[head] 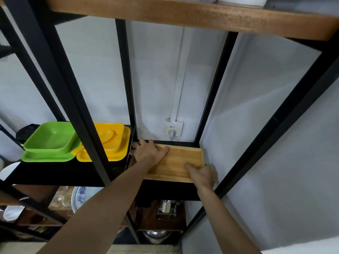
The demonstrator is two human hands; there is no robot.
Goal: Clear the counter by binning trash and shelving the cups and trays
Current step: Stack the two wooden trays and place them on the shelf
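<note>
- On the right-hand bay of the black metal rack: wooden tray lying flat on the black shelf, near edge level with the shelf front.
- Left hand laid on the tray's far left corner, fingers straight and fanned, thumb stretched along the tray floor; fingertips reaching over the rim toward the upright post.
- Right hand at the tray's near right corner, thumb pressed flat inside the tray, fingers curled down round the outer edge, gripping it.
- Both forearms bare, reaching up from the bottom of the view.
- On the neighbouring shelf to the left: green square bowl resting on a green plate, just beside a stack of yellow divided trays; yellow stack partly hidden by a rack post.
- Behind the tray, on the pale wall: white socket with a plug in it and a white cable duct running upward.
- Overhead: thick wooden board as the upper shelf.
- Below: blue-and-white plate on edge, shiny metal pot, steel bowl on lower levels; smaller items there too dim to name.
</note>
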